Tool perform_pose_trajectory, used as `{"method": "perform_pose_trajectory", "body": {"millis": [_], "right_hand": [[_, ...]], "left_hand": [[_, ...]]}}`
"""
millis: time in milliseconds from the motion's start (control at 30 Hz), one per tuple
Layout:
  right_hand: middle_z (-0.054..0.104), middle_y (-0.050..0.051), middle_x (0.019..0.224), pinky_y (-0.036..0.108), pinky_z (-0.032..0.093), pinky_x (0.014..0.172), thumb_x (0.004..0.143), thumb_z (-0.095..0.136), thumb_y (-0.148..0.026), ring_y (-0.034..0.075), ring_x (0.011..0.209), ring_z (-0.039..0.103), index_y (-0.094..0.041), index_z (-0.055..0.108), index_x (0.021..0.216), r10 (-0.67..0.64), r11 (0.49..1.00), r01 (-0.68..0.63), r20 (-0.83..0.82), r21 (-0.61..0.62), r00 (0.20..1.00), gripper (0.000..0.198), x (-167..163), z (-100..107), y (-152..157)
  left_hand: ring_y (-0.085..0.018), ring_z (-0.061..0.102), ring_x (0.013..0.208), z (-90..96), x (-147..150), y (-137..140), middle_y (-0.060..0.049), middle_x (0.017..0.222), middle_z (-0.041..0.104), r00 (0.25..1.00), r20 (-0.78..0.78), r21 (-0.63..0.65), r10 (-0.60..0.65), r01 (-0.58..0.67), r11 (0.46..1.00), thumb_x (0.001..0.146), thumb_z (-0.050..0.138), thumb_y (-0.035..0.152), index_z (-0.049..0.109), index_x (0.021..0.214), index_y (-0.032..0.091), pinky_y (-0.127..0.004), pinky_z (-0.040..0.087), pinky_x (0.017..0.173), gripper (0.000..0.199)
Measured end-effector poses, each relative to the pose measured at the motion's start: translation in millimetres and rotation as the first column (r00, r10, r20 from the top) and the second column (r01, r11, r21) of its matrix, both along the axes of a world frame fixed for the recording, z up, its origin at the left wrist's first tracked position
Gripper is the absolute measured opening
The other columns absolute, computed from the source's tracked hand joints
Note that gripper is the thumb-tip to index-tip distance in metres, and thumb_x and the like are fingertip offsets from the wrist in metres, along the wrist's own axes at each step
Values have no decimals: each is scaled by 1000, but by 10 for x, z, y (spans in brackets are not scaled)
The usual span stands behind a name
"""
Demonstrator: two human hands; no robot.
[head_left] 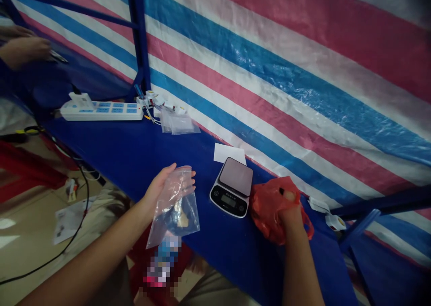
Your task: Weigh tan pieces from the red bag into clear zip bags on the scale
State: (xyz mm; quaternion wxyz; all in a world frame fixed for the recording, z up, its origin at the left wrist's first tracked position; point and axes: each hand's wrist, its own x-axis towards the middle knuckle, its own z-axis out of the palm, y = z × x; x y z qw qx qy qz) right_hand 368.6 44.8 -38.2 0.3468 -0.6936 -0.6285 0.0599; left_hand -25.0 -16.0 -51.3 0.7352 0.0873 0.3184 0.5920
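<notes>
My left hand [157,187] holds a clear zip bag [173,207] by its top, thumb in front and fingers behind. A few small pale beige pieces [182,219] sit low inside this bag. My right hand [290,209] reaches down into a crumpled red plastic bag [266,207], which hides its fingers; whether they grip anything cannot be made out. Between my hands, nearer the right one, a digital kitchen scale [230,187] stands on the blue table [134,151]. Nothing lies on its weighing plate, and its display is not readable.
Behind the scale lies white paper [229,153]. Further left are a white power strip [103,111], a screwdriver [143,100] and more clear bags [180,122]. A striped tarp [269,72] and blue frame post [136,36] border the table. Another person's hands [25,50] are at upper left.
</notes>
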Motion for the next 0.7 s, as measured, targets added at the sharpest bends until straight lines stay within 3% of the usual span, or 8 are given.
{"method": "perform_pose_trajectory", "body": {"millis": [167, 300, 433, 533, 700], "right_hand": [[68, 11, 74, 35, 43, 65, 77, 51, -46, 28, 74, 62, -19, 64, 74, -139, 990, 134, 126, 52, 982, 30, 7, 62, -20], [71, 11, 73, 33, 45, 65, 75, 56, -53, 28, 74, 64, -17, 69, 78, -237, 969, 242, -108, 41, 965, 39, 125, 87, 18], [69, 7, 68, 31, 45, 61, 72, 62, -57, 25, 70, 62, -15, 71, 77, -195, 981, 192, -301, -37, 934, 43, 213, 54, 87], [67, 4, 65, 30, 44, 58, 70, 68, -59, 21, 64, 59, -17, 68, 76, -175, 984, 145, -366, -108, 914, 42, 217, 19, 129], [56, -3, 55, 29, 42, 55, 63, 75, -64, 17, 55, 51, -22, 59, 71, -225, 971, 174, -375, -164, 899, 46, 175, 40, 118]], "left_hand": [[-24, 73, 84, -12, -3, 3, -13, 105, 75, 1000, 0, 5, -6, 6, 1000, 94, 56, 39, 71, 111, 14, -42, 62, 83, 34], [-24, 73, 82, 10, 2, -1, -14, 104, 75, 1000, -10, -3, 5, -5, 1000, 94, 55, 38, 71, 110, 13, -42, 62, 81, 34], [-24, 73, 82, 33, 10, -9, -13, 103, 76, 1000, -8, -1, 1, -1, 1000, 95, 55, 38, 71, 110, 12, -42, 62, 79, 34], [-24, 74, 81, 35, 12, -8, -13, 102, 76, 1000, 3, 7, -4, 4, 1000, 95, 54, 37, 71, 110, 12, -42, 62, 80, 34], [-24, 74, 81, 0, -1, 1, -13, 102, 76, 1000, 9, 0, -13, 13, 1000, 94, 56, 38, 71, 110, 13, -41, 62, 80, 33]]}}
